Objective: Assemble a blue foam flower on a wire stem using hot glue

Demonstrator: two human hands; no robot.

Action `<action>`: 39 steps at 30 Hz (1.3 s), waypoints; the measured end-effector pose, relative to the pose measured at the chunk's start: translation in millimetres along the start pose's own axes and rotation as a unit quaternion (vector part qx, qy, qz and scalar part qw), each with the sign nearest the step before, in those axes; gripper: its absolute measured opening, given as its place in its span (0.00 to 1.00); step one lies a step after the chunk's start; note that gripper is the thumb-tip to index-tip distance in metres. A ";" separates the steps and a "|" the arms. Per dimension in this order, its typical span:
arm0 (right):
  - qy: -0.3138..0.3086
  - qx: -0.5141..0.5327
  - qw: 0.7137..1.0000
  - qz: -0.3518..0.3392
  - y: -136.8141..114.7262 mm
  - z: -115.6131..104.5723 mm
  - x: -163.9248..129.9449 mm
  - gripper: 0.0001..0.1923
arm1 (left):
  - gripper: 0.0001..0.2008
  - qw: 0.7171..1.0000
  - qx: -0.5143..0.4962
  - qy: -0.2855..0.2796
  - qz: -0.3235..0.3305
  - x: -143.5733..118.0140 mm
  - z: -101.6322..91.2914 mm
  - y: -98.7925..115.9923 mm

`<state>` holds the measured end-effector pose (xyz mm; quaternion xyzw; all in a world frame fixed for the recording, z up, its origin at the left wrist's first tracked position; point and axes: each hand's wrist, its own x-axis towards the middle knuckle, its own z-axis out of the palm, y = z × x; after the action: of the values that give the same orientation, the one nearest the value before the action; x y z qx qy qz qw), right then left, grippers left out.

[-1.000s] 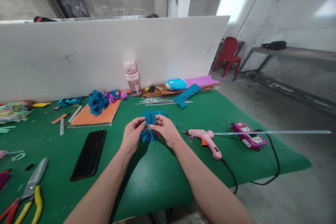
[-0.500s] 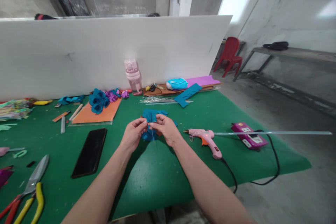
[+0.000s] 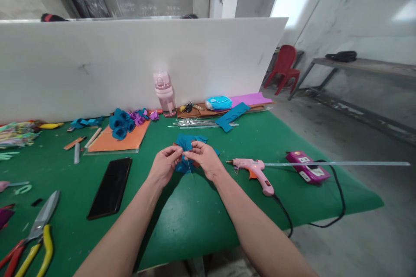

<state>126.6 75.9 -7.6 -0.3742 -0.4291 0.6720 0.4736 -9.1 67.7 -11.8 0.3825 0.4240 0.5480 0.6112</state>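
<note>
My left hand point(image 3: 165, 165) and my right hand point(image 3: 205, 159) meet over the middle of the green table point(image 3: 195, 212). Together their fingertips pinch a small teal felt piece point(image 3: 186, 144) with a thin wire hanging down from it. Under and behind the hands lies a heap of teal felt pieces point(image 3: 191, 140). A pink glue gun point(image 3: 256, 171) rests just right of my right hand, with a long clear glue stick point(image 3: 338, 164) sticking out of it to the right.
A black phone point(image 3: 110, 187) lies left of my hands, pliers and snips point(image 3: 35, 233) at the front left. Finished teal and purple felt flowers point(image 3: 125, 121) sit on an orange sheet. A pink bottle point(image 3: 163, 91), thin wires point(image 3: 195, 124) and a purple power strip point(image 3: 307, 169) are nearby. A white board point(image 3: 130, 60) backs the table.
My hands have drawn slightly closer together on the teal felt piece. Nothing else has shifted beyond a small head movement.
</note>
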 end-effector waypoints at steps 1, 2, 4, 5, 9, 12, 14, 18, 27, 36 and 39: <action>0.002 0.000 1.000 0.000 -0.1 0.2 -0.1 0.21 | 0.09 1.000 0.002 -0.001 -0.002 -0.2 0.4 0.3; 0.002 -0.001 1.000 0.000 -0.4 0.4 -0.3 0.21 | 0.09 1.000 0.003 -0.002 -0.003 -0.4 0.7 0.4; 0.003 -0.005 1.000 -0.003 -0.9 0.9 -0.8 0.21 | 0.09 1.000 0.005 -0.001 -0.004 -0.6 1.3 0.4; 0.003 -0.008 1.000 -0.005 -1.1 1.2 -1.1 0.20 | 0.10 1.000 0.008 0.003 -0.004 -0.6 1.5 0.4; 0.007 -0.024 1.000 -0.015 -0.2 1.8 -1.0 0.19 | 0.10 1.000 0.019 0.019 -0.002 0.0 1.7 -0.3; 0.015 -0.042 0.999 -0.029 2.2 1.4 0.6 0.18 | 0.10 0.999 0.024 0.024 -0.004 0.6 1.3 -0.9; 0.018 -0.056 0.998 -0.039 3.8 0.9 1.9 0.17 | 0.10 0.999 0.025 0.028 -0.007 0.9 1.0 -1.3; 0.020 -0.080 0.995 -0.057 5.7 0.1 3.8 0.14 | 0.11 0.998 0.047 0.041 -0.003 0.6 1.5 -0.7; 0.009 -0.082 0.995 -0.051 8.3 2.4 3.2 0.13 | 0.12 0.994 0.082 0.065 0.006 -0.9 5.3 1.6; 0.010 0.005 0.999 -0.046 15.9 5.9 5.9 0.14 | 0.11 0.993 0.056 0.095 0.039 -1.2 8.4 -0.3; 0.020 0.016 0.998 -0.050 17.6 7.8 6.2 0.12 | 0.11 0.993 0.055 0.100 0.041 -1.2 9.1 -0.8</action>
<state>112.3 76.8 -21.8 -0.3582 -0.4265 0.6469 0.5208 -0.3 66.3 -9.3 0.3762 0.4966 0.5837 0.5207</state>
